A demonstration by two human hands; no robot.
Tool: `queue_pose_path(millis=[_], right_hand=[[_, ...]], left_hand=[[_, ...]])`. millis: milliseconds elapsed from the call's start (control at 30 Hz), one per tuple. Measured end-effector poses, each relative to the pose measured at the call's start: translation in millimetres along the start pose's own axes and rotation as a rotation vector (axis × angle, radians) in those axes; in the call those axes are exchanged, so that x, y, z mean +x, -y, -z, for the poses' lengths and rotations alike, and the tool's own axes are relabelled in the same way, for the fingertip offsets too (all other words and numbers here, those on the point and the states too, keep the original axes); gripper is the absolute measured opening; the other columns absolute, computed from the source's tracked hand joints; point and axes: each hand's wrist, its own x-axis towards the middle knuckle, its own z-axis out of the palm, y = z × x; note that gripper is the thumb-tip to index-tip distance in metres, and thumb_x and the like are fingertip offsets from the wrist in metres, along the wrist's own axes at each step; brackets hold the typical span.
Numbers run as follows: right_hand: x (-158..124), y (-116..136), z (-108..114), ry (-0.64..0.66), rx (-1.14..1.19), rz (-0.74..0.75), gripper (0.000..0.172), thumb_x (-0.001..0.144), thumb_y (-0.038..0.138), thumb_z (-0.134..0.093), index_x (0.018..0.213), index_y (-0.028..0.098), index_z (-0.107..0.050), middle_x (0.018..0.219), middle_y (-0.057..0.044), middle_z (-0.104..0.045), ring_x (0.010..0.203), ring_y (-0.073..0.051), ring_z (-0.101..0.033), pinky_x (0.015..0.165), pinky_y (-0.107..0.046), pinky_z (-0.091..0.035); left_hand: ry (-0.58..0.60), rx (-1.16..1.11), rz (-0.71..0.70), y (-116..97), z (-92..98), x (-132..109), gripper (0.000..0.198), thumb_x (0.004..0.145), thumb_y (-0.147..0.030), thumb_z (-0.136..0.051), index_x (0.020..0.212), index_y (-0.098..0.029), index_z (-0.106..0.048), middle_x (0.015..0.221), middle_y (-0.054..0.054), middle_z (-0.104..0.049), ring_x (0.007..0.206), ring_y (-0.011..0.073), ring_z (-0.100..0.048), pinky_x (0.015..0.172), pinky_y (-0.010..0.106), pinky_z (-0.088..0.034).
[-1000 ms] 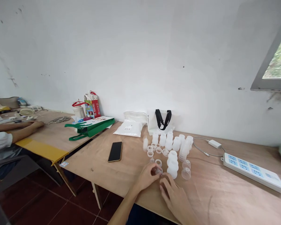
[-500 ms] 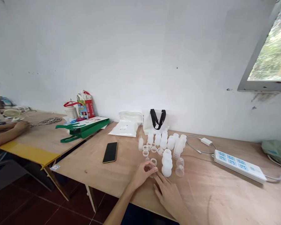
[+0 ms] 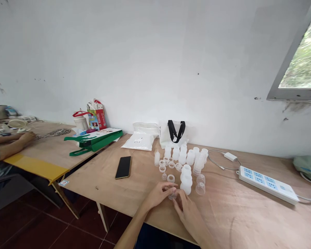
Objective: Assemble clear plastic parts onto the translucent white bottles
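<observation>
Both hands have drawn slightly nearer the table's point(image 3: 98, 178) edge, baring more of one clear teat point(image 3: 164, 176). The left hand point(image 3: 158, 195) pinches one small clear piece point(image 3: 171, 196) — between both hands; whether the right hand point(image 3: 188, 209), fingers bent beside it, grips, I cannot tell. Two clear cups point(image 3: 200, 188) and one phone point(image 3: 123, 167) lie nearby.

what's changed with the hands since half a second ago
The left hand has narrowed its loop of thumb and forefinger; the right hand has bent its fingers more. Both stay at the small clear piece. The phone and power strip lie where they did.
</observation>
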Motion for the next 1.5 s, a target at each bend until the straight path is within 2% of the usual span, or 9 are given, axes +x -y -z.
queue_pose_path(millis=[233, 500, 667, 867, 1067, 1167, 1300, 1400, 1500], right_hand=[[-1.3, -1.0, -1.1, 0.018, 0.058, -0.11, 0.007, 0.1, 0.034, -0.053, 0.095, 0.03, -0.053, 0.076, 0.002, -0.072, 0.056, -0.023, -0.07, 0.049, -0.033, -0.056], [-0.1, 0.0, 3.0, -0.075, 0.055, -0.135, 0.017, 0.101, 0.041, -0.052, 0.09, 0.029, -0.052, 0.07, 0.003, -0.065, 0.051, -0.02, -0.064, 0.05, -0.032, -0.054], [0.2, 3.7, 6.7, -0.118, 0.031, -0.119, 0.016, 0.103, 0.042, -0.051, 0.1, 0.027, -0.057, 0.074, 0.003, -0.066, 0.05, -0.017, -0.062, 0.05, -0.029, -0.054], [1.7, 7.1, 6.7, -0.199, 0.022, -0.086, 0.018, 0.105, 0.042, -0.05, 0.104, 0.026, -0.058, 0.084, -0.001, -0.069, 0.057, -0.017, -0.066, 0.053, -0.029, -0.057], [3.2, 8.4, 9.3, -0.183, 0.035, -0.056, 0.013, 0.105, 0.037, -0.05, 0.104, 0.027, -0.059, 0.09, -0.002, -0.069, 0.061, -0.017, -0.068, 0.059, -0.03, -0.06], [2.9, 7.5, 9.3, -0.179, 0.04, -0.045, 0.014, 0.105, 0.034, -0.049, 0.105, 0.026, -0.06, 0.095, -0.003, -0.07, 0.062, -0.016, -0.068, 0.058, -0.029, -0.06], [1.9, 4.9, 8.8, -0.213, 0.025, 0.002, 0.018, 0.106, 0.031, -0.049, 0.111, 0.026, -0.065, 0.119, -0.008, -0.07, 0.092, -0.02, -0.075, 0.066, -0.027, -0.063], [0.7, 2.5, 9.5, -0.25, -0.013, 0.053, 0.018, 0.105, 0.03, -0.052, 0.107, 0.025, -0.069, 0.116, -0.009, -0.072, 0.093, -0.02, -0.076, 0.069, -0.028, -0.064], [0.6, 1.5, 11.3, -0.28, -0.019, 0.111, 0.016, 0.104, 0.028, -0.057, 0.101, 0.026, -0.072, 0.111, -0.008, -0.075, 0.093, -0.021, -0.077, 0.069, -0.028, -0.065]], left_hand=[[0.169, -0.05, -0.024, -15.3, 6.6, -5.9, 0.05, 0.099, -0.062, -0.055, 0.12, -0.025, -0.08, 0.131, 0.009, -0.075, 0.136, 0.0345, -0.059, 0.113, 0.045, -0.045], [0.19, -0.022, 0.02, -16.4, 11.1, -4.5, 0.047, 0.096, -0.059, -0.063, 0.116, -0.021, -0.082, 0.123, 0.009, -0.078, 0.129, 0.0344, -0.064, 0.115, 0.046, -0.044], [-0.032, 0.062, -0.016, -20.2, 11.9, -3.7, 0.041, 0.097, -0.049, -0.063, 0.121, -0.019, -0.079, 0.12, 0.012, -0.078, 0.113, 0.0299, -0.069, 0.107, 0.044, -0.049], [0.159, 0.319, -0.097, -24.0, 8.6, -6.1, 0.027, 0.086, -0.036, -0.077, 0.112, -0.029, -0.08, 0.125, 0.007, -0.072, 0.123, 0.0313, -0.057, 0.11, 0.045, -0.042], [0.067, 0.366, -0.033, -15.5, 10.4, -5.9, 0.021, 0.085, -0.04, -0.078, 0.102, -0.028, -0.08, 0.115, 0.007, -0.07, 0.112, 0.0295, -0.058, 0.101, 0.041, -0.044], [-0.027, 0.264, -0.02, -16.4, 13.4, -5.3, 0.028, 0.091, -0.047, -0.071, 0.107, -0.026, -0.079, 0.107, 0.007, -0.072, 0.101, 0.027, -0.061, 0.095, 0.04, -0.047], [-0.145, -0.051, 0.005, -17.9, 11.9, 0.9, 0.046, 0.092, -0.059, -0.067, 0.112, -0.019, -0.076, 0.111, 0.01, -0.074, 0.097, 0.0244, -0.065, 0.086, 0.036, -0.052], [-0.118, -0.226, 0.054, -18.0, 6.2, 4.2, 0.058, 0.084, -0.068, -0.072, 0.112, -0.017, -0.075, 0.107, 0.011, -0.072, 0.084, 0.0215, -0.067, 0.071, 0.033, -0.056], [-0.005, -0.321, 0.115, -20.8, -0.3, 2.0, 0.058, 0.079, -0.066, -0.079, 0.11, -0.017, -0.075, 0.1, 0.009, -0.071, 0.081, 0.0219, -0.068, 0.071, 0.035, -0.059]])
